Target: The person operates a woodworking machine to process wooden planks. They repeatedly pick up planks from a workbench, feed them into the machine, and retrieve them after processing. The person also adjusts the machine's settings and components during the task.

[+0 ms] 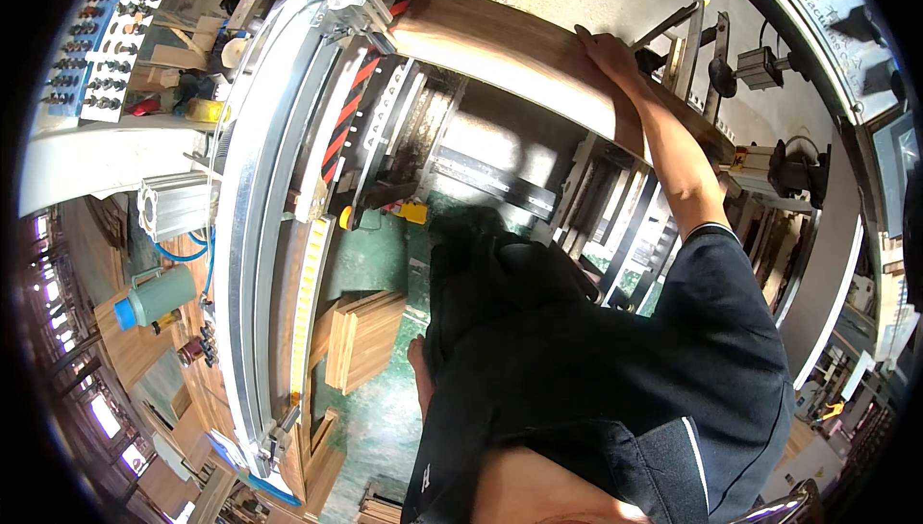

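Observation:
A long brown wood-grain board (519,48) lies across the far side of a metal machine frame. My right hand (608,55) is on the board's far edge, with one finger stretched along it. The other fingers seem to bend over the edge, partly out of sight. My left hand (418,370) hangs low beside my body, mostly covered by my black shirt. Its fingers are hidden. Nearest to it is a stack of wood-grain panels (365,341) on the green floor.
A long silver rail (255,187) runs down the left, beside a red-and-black striped strip (351,106). Metal clamp arms (697,43) stand behind the board at right. Farther left are a green jug with a blue cap (154,298) and a rack of small dark knobs (106,48).

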The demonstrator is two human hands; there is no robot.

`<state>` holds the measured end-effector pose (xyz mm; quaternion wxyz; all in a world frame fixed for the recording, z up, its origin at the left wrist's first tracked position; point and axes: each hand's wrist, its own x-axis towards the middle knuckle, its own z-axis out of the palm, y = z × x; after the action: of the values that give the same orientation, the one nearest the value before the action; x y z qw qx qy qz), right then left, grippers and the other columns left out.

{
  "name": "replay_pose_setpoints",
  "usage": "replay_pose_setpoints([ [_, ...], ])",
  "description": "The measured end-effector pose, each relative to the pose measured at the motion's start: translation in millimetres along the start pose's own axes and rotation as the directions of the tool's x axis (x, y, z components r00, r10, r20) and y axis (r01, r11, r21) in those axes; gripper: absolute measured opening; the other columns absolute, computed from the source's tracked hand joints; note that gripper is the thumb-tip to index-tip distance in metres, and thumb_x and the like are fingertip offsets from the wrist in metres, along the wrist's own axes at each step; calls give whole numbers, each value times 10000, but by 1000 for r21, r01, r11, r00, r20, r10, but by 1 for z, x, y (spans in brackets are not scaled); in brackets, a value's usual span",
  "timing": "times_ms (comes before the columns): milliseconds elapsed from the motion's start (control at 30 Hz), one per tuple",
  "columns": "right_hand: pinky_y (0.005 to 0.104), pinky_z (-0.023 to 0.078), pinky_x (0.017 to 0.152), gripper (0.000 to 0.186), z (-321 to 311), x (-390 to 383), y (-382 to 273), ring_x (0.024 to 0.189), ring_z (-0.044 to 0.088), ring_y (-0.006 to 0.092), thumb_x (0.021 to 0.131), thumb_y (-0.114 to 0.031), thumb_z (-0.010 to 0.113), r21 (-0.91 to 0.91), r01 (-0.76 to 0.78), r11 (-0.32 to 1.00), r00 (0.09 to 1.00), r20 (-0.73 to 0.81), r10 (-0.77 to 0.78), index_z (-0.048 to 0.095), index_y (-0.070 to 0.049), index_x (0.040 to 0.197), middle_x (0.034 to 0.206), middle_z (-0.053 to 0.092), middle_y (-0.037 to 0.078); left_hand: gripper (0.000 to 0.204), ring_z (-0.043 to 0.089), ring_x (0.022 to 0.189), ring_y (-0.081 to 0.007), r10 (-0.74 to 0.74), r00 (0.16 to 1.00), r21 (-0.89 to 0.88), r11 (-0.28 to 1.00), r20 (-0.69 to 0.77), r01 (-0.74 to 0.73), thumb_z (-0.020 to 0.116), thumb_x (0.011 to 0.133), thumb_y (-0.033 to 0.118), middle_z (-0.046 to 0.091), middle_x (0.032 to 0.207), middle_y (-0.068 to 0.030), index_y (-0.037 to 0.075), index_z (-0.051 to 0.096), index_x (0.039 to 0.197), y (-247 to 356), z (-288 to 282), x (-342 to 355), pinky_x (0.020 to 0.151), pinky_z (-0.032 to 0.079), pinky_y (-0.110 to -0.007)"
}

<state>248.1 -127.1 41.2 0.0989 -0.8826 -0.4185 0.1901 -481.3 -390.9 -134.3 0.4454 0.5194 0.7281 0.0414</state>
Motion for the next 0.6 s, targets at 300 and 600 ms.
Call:
replay_pose_setpoints([
  [300,451,425,904,718,4,7,13,998,593,365,892,-624,252,-6,-88,996,995,50,89,674,-51,991,1016,646,183,171,562,696,-358,230,973,339,915,3,-217,575,764,214,533,709,-145,62,497,764,-13,6,10,573,440,-476],
  [600,455,433,890,730,6,8,19,985,598,366,883,-635,254,-14,-101,995,995,25,101,677,-49,987,1017,644,189,159,535,683,-362,301,954,479,838,-3,-263,590,695,161,501,718,-145,55,490,759,10,6,9,603,433,-451],
])
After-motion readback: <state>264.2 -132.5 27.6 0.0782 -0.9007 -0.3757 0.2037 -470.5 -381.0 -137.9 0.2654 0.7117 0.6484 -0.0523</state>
